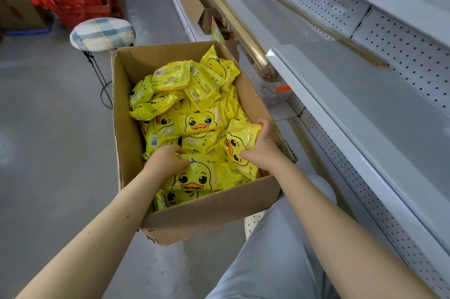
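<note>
Our right hand (264, 146) clamps a tilted duck packet (239, 138) at the right side of the cardboard box (211, 211), thumb on the printed face and fingers wrapped round the far edge. It stands on one long edge. Its long axis runs from near to far along the box's right wall, and the duck's beak points left into the box.

Our left hand (165, 161) has its fingers curled over the top edge of a near duck packet (192, 178), gripping it. This one lies face up by the near wall. Its long axis runs across the box, and the duck's head is toward the far end.

Loose yellow packets (185, 89) are heaped every way through the rest of the box and sit below the rim, more so at the far left corner.

Edges: the right wall touches the tilted packet's back, and a white shelf lip (341, 128) runs just beside the box on the right. Our trouser leg (280, 250) sits against the near right corner.

Open room: there is bare grey floor (48, 128) to the left. A stool with a checked cushion (102, 33) stands beyond the far left corner.
</note>
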{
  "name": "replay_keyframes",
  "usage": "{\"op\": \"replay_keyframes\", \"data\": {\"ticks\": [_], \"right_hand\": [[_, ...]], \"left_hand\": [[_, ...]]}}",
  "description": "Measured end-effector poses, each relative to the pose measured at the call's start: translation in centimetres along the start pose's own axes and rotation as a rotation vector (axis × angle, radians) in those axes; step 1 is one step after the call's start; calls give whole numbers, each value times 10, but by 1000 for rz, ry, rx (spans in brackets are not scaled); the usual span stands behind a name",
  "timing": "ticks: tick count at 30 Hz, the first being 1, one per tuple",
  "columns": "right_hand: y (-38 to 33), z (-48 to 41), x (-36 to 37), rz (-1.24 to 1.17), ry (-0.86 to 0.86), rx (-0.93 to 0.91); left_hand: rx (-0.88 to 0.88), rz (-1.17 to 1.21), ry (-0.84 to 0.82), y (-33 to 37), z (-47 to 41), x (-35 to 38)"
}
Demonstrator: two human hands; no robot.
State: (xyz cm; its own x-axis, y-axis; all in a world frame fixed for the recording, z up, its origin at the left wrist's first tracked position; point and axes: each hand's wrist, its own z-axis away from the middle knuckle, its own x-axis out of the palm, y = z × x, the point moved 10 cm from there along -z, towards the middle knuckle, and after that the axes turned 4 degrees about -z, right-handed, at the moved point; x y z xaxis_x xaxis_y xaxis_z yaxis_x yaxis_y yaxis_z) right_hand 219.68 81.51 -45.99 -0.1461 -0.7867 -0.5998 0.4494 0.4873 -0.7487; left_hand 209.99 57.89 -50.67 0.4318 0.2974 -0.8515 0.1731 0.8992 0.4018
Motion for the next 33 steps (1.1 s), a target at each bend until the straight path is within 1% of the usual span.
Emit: {"op": "replay_keyframes", "data": {"ticks": [4, 8, 10, 14, 17, 19, 23, 27, 30, 33], "right_hand": [[6, -6, -2, 51, 7, 28], [4, -7, 10, 59, -88, 6], [0, -8, 10, 61, -90, -27], [-15, -3, -8, 0, 40, -107], [-33, 4, -20, -26, 109, -167], [-46, 9, -29, -40, 119, -196], [-76, 24, -63, -101, 185, -263], [-104, 49, -120, -17, 325, -311], [-122, 71, -168, 40, 374, -321], [-141, 102, -218, 150, 410, -344]], "left_hand": [[29, -113, -27, 4, 0, 5], [104, -102, -83, 14, 3, 13], [160, -102, -149, 23, 6, 20], [220, -136, -274, 34, 14, 25], [248, -127, -271, 42, 16, 11], [276, -128, -215, 51, 15, -6], [330, -165, -23, 79, 17, -56], [412, -108, 149, 120, 27, -115], [521, -117, 277, 166, 49, -159], [642, -100, 315, 219, 80, -192]]}}
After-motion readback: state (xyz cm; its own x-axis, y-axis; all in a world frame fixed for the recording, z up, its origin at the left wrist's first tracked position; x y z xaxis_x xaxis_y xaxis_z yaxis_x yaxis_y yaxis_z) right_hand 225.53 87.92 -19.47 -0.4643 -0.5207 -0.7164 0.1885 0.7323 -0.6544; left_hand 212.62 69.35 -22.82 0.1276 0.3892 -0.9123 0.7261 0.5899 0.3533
